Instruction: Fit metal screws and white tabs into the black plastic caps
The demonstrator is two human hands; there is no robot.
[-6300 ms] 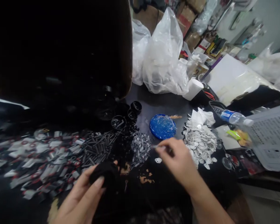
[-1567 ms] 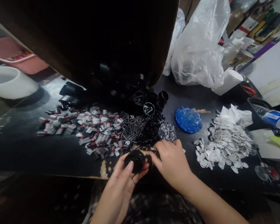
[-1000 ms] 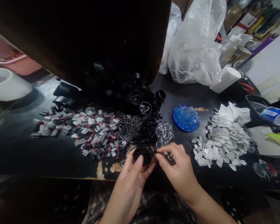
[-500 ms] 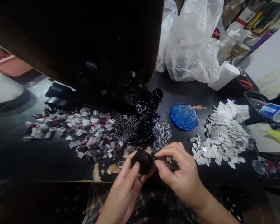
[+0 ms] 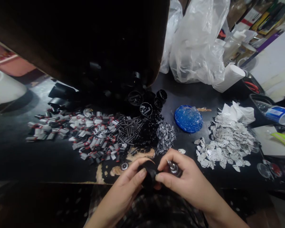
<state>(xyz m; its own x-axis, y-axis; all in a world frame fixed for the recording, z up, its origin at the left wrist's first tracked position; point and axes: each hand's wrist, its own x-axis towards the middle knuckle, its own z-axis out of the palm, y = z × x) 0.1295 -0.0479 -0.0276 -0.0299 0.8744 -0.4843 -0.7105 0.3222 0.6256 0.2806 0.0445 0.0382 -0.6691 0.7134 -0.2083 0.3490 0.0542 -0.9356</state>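
One black cup [image 5: 149,174] is being held near the front edge of the tabletop [image 5: 49,164], the left hand [image 5: 130,179] gripping it; the right hand [image 5: 184,175] is touching its side while clasping a metal-tipped tool [image 5: 173,167]; small grey pieces [image 5: 165,136] are lying just beyond; a blue dish [image 5: 188,119] is resting farther back.

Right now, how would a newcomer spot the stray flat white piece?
On the black table, find the round blue dish. Below it in the picture, just above the right hand, lies one small, flat white piece. It sits alone, apart from the heap of lookalikes to the right.
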